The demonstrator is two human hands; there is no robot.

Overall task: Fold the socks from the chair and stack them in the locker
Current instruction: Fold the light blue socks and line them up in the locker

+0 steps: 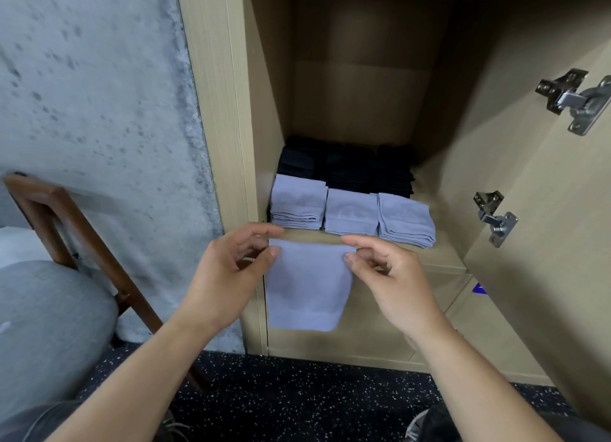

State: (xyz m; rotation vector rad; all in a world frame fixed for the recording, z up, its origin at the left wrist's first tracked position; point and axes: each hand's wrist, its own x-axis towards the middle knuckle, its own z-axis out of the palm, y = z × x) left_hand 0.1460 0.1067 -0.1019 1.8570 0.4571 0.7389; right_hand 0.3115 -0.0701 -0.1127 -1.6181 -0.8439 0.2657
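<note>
While hanging (folded): sock (307, 286) | left hand (228, 276) pinches | right hand (390, 279) pinches

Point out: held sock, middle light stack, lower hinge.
held sock (309, 293), head view, centre of the hanging fabric
middle light stack (352, 208), head view, top face
lower hinge (494, 218), head view, metal arm
</note>
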